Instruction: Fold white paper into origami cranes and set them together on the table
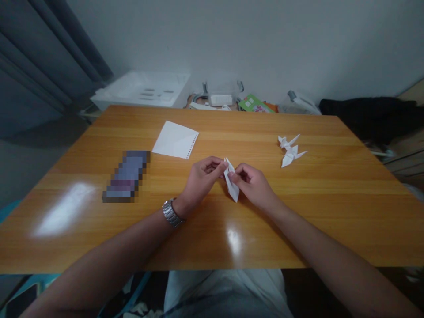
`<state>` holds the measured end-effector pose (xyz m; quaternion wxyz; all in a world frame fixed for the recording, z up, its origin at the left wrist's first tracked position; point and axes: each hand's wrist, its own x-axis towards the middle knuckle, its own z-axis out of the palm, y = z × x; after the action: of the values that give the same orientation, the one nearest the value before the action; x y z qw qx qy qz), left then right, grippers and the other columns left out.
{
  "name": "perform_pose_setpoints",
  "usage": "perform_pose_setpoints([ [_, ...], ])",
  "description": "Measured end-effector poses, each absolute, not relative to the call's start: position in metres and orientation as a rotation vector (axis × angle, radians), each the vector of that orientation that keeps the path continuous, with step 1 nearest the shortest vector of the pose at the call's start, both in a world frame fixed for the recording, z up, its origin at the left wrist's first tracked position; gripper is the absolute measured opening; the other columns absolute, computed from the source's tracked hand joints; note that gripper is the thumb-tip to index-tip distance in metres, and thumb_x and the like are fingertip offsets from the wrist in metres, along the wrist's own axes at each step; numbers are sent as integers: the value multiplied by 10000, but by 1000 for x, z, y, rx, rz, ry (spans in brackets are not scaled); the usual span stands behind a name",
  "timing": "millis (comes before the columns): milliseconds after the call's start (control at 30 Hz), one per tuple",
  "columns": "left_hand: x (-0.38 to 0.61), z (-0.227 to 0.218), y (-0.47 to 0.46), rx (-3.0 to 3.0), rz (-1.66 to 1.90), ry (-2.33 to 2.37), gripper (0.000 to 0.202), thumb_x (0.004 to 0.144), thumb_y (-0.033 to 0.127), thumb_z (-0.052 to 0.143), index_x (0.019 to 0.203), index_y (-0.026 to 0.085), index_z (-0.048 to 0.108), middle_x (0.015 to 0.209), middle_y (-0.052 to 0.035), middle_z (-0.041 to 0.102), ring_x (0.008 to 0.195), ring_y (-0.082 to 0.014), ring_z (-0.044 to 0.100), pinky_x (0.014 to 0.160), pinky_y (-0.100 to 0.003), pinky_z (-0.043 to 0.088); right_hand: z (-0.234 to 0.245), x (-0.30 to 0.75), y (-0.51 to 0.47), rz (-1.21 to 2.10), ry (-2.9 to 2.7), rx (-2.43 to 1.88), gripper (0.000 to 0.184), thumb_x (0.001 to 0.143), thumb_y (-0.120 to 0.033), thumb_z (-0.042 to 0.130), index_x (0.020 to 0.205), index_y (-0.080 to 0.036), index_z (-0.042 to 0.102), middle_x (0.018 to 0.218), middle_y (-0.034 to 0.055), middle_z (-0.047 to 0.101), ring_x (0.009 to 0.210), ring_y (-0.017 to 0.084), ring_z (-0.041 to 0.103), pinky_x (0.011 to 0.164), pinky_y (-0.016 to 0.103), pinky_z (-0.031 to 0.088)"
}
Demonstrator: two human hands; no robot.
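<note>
Folded paper: a narrow white piece (233, 192) is held just right of the middle of the frame, tilted, its pointed end toward the bottom edge.
Left hand: the upper part of the paper is pinched by the left hand (202, 177), thumb against the index side; the other fingers (212, 161) are curled.
Right hand: the paper's right side is gripped by the right hand (256, 184), thumb laid on its face, fingers bent behind; both grips are closed to the paper's thickness.
In the way: parts of the paper's top and right edge are covered by the thumbs.
Wristwatch: a metal band (172, 213) is worn on the left wrist.
Loose sheet: a white sheet (175, 139) with one perforated edge is seen left of upper centre.
Paper cranes: two folded birds, one (288, 142) above the other (290, 156), are placed close together at right; whether they touch cannot be told.
Dark object: a phone-like shape (127, 174), pixelated, is seen at centre left.
Counter: all these are carried or backed by a glossy wooden counter (331, 198).
Beyond: a white tray (142, 90), a green booklet (254, 104) and dark cloth (371, 117) are seen along the upper part.
</note>
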<state>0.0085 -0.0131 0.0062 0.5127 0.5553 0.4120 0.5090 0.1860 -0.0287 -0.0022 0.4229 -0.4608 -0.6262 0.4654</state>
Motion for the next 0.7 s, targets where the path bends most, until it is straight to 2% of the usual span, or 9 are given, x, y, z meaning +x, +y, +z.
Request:
perform_pose_setpoints([
  [233, 5, 9, -12, 1511, 1238, 1001, 227, 904, 369, 708, 872, 144, 702, 827, -43, 727, 737, -126, 663, 665, -214, 528, 2, 187, -27, 1263, -1607, -1168, 322, 874, -511, 709, 851, -193, 661, 795, 20, 681, 698, 163, 597, 657, 295, 455],
  [367, 5, 9, -12, 1553, 1227, 1000, 224, 913, 365, 688, 875, 145, 700, 836, -52, 737, 757, -137, 675, 679, -226, 540, 4, 188, -27, 1240, -1627, -1175, 296, 877, -482, 712, 824, -198, 646, 753, 3, 657, 659, 151, 577, 611, 280, 433],
  [700, 6, 3, -10, 1511, 1225, 985, 241, 889, 389, 734, 879, 149, 713, 847, -56, 750, 766, -139, 690, 696, -236, 559, 0, 189, -27, 1256, -1598, -1139, 225, 889, -407, 712, 817, -205, 646, 742, -12, 631, 665, 141, 561, 614, 273, 424],
])
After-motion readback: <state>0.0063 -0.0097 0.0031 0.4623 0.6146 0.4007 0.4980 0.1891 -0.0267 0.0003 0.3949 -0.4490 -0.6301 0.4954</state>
